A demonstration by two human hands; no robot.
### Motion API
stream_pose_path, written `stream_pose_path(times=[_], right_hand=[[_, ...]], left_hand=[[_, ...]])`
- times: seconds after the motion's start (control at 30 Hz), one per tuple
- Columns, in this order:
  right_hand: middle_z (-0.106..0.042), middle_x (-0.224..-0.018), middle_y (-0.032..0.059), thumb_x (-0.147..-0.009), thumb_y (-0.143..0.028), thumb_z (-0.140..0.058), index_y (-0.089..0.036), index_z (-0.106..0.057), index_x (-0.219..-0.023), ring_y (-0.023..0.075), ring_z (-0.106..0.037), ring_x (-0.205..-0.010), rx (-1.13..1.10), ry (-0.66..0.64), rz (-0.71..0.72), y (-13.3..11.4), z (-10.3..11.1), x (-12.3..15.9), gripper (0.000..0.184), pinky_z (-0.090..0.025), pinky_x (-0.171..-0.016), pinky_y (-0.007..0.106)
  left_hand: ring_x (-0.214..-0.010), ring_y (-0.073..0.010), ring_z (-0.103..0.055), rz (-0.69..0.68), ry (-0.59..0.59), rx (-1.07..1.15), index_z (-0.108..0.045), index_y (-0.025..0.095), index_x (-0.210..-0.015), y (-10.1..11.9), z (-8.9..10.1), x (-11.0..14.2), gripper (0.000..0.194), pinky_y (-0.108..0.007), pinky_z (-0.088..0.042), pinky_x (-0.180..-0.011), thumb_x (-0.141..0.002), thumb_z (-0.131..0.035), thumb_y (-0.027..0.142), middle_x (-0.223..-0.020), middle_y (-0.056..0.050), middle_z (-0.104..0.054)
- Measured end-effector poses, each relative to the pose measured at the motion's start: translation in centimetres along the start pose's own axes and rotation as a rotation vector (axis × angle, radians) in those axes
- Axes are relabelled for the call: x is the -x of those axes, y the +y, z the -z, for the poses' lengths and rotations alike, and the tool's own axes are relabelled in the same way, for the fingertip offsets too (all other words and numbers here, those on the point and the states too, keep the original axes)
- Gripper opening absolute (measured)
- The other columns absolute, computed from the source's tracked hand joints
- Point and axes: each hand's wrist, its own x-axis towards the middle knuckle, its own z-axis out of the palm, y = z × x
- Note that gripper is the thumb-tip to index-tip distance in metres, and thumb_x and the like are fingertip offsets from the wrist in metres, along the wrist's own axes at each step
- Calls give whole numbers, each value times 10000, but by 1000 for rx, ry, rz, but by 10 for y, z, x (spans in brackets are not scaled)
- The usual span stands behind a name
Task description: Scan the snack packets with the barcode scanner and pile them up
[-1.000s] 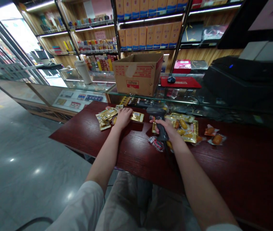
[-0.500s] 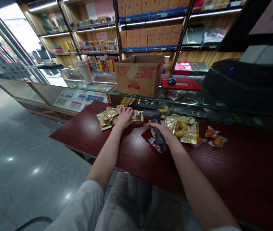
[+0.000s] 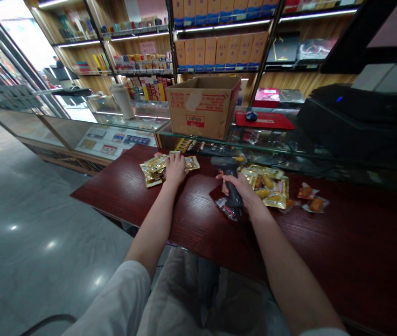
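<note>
My right hand (image 3: 240, 186) is wrapped round the grip of a black handheld barcode scanner (image 3: 231, 179), its head pointing left. My left hand (image 3: 176, 169) lies over the left pile of gold snack packets (image 3: 152, 170), its fingers curled down onto a gold packet (image 3: 193, 163) whose end sticks out to the right. The fingertips are partly hidden behind the hand. A second pile of gold packets (image 3: 273, 198) with clear windows, showing yellow-brown pieces, sits just right of the scanner. Below the scanner's handle lies a small shiny dark packet (image 3: 226, 208).
A dark red wooden table (image 3: 198, 224) spans the front. Small clear-wrapped brown pieces (image 3: 316, 204) lie to the right. Behind stands a glass counter with an open cardboard box (image 3: 196, 109), a mouse (image 3: 251, 116) on a red mat, and a white tumbler (image 3: 123, 100).
My left hand has shifted left onto the left pile, and the gold packet under it has moved left too. The scanner has moved slightly right in my right hand.
</note>
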Motion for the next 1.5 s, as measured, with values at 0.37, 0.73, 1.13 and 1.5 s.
stream_pose_path(times=[0.37,0.73,1.13,1.5], right_hand=[[-714,-696,33,-732,-141,-685,-168,-606,-818,83,-495,-397,183,260,-222,-38,68,21,120,-429,-353,199],[-727,-693,44,-733,-151,-690,-173,-649,-799,115,-566,-467,79,155,-268,-14,63,4,80,-536,-468,240],[-726,-708,27,-693,-223,-721,-195,-653,-839,123,-560,-452,50,171,-108,-1,66,-10,163,-561,-536,295],[-715,-733,29,-634,-341,-737,-199,-635,-846,104,-504,-459,-95,-2,-43,0,54,-10,275,-517,-505,279]], left_hand=[[-1540,-330,-226,54,-217,-177,-522,149,-1457,3,-17,5,586,-592,-28,-1232,-1016,-307,470,-1605,-183,-384],[-1352,-312,-458,-358,-312,396,-587,175,-1296,52,-5,15,547,-523,-293,-1183,-892,-608,543,-1414,-179,-479],[-1296,-313,-453,-507,-449,713,-607,235,-1215,66,-30,20,525,-525,-338,-1151,-778,-766,481,-1309,-122,-497],[-1205,-268,-575,404,-119,956,-544,133,-1209,71,-66,-4,602,-408,-491,-1041,-671,-811,162,-1350,-178,-476]])
